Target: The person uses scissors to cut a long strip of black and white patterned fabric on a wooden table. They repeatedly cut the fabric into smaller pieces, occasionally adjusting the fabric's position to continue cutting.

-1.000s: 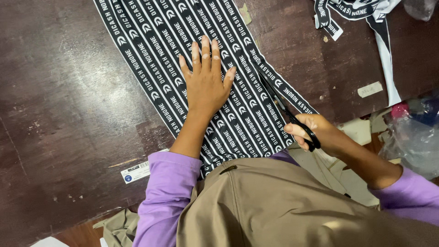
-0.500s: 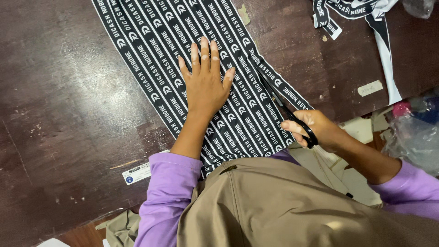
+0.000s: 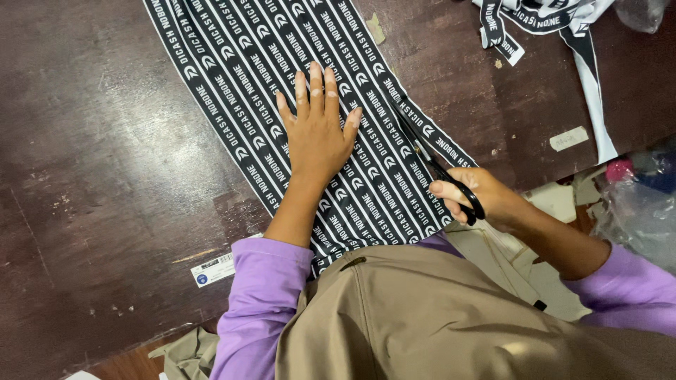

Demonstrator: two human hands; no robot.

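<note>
Scissors working up the right edge of a printed band

Fabric (image 3: 282, 91), black with white lettering in lengthwise rows, lies flat on the dark wooden worktop (image 3: 91, 176) and runs from the person's lap up out of the top of the view. One pair of black-handled scissors (image 3: 440, 176) sits at its right edge, blades pointing up along the outermost row; how far the blades are parted is hard to tell, since they blend into the dark cloth. The right hand (image 3: 486, 200) is curled around the handles, fingers through the loops. The left hand (image 3: 317, 134) lies flat on the middle of the cloth, fingers spread and pressing it down.

To cut well here, the blades should follow the gap between two rows while the flat hand keeps the cloth taut and stays clear of the blade line.

Counted: one length of fabric, one pair of scissors, two hands. Further out lie cut strips (image 3: 556, 28) at the top right, a white sticker (image 3: 213, 269) and crumpled clear plastic (image 3: 637, 211).
</note>
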